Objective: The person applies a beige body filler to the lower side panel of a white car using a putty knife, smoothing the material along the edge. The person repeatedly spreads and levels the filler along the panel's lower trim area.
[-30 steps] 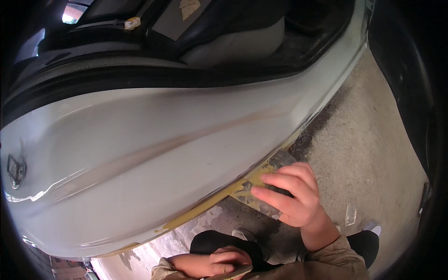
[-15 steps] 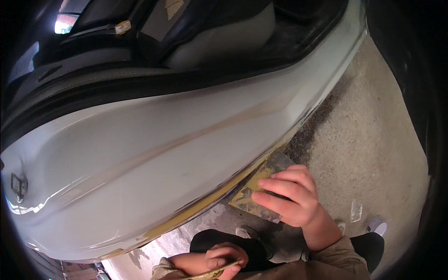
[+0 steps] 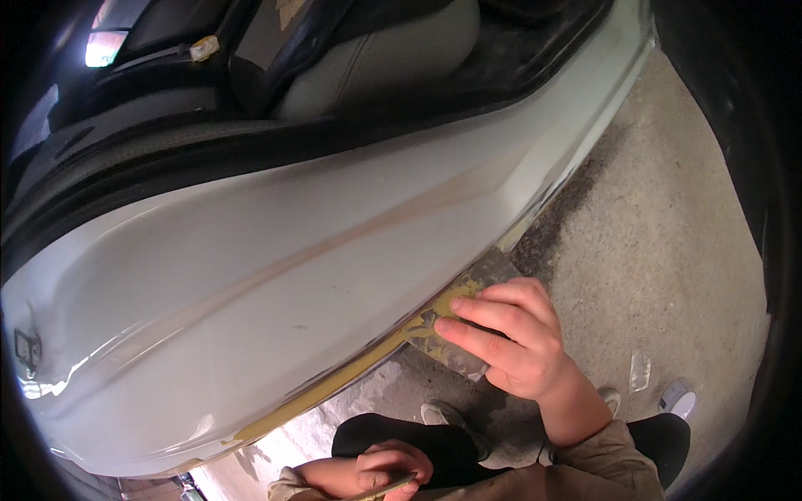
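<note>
My right hand (image 3: 526,338) grips a flat, greyish putty spreader (image 3: 455,357) smeared with yellow paste. Its fingers press flat on top, and one edge of the spreader meets the lower edge of the white car body panel (image 3: 292,275). Along that edge runs a strip of yellow putty (image 3: 326,382). Low in the view, my left hand (image 3: 394,461) is closed round a thin, flat plate (image 3: 386,488) that shows edge-on and has a yellowish surface. Most of the plate is cut off by the frame's lower border.
Above the panel lies the open car interior with a grey seat (image 3: 376,67). Concrete floor (image 3: 643,242) stretches to the right, with a clear plastic piece (image 3: 640,371) and a round white-and-grey object (image 3: 677,399) on it. My knees and shoes are close below the panel.
My right hand and the spreader have moved slightly up and left along the panel's lower edge. My left hand has dipped a little, still holding the plate. The whole view has shifted slightly.
</note>
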The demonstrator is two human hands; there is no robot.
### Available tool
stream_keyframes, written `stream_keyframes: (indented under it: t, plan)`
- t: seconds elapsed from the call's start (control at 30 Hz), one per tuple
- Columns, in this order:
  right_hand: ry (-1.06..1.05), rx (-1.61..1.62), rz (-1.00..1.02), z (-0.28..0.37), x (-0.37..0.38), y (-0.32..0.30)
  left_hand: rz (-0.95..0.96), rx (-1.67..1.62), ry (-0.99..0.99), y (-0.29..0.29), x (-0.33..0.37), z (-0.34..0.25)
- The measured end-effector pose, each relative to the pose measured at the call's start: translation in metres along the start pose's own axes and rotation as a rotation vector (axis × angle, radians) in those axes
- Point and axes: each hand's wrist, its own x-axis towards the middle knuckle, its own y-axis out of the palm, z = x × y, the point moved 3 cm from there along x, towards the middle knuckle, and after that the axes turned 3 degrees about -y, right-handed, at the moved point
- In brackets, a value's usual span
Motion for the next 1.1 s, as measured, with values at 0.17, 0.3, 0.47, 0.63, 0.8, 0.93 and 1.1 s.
stream_keyframes:
  t: [0.17, 0.3, 0.47, 0.63, 0.8, 0.93, 1.1]
  plan:
    - [0.010, 0.000, 0.042, -0.005, -0.008, -0.004, -0.050, -0.053, 0.014, 0.004, 0.012, 0.003]
    - [-0.008, -0.053, -0.077, -0.012, -0.014, -0.009, -0.072, -0.050, -0.007, 0.008, 0.015, 0.002]
    - [0.001, -0.023, -0.081, -0.024, -0.015, -0.005, -0.101, -0.114, -0.023, 0.011, 0.016, -0.002]
    - [0.036, -0.016, -0.057, -0.022, -0.013, 0.000, -0.096, -0.089, -0.023, 0.014, 0.017, -0.003]
    - [0.107, -0.004, 0.024, -0.018, -0.015, -0.003, -0.047, -0.185, -0.156, 0.007, 0.032, -0.014]
    - [0.048, 0.005, 0.015, -0.019, -0.022, -0.011, 0.079, -0.176, -0.276, 0.008, 0.046, -0.020]
    - [-0.019, -0.066, -0.106, -0.034, -0.032, -0.010, -0.094, -0.167, -0.142, 0.025, 0.048, -0.019]
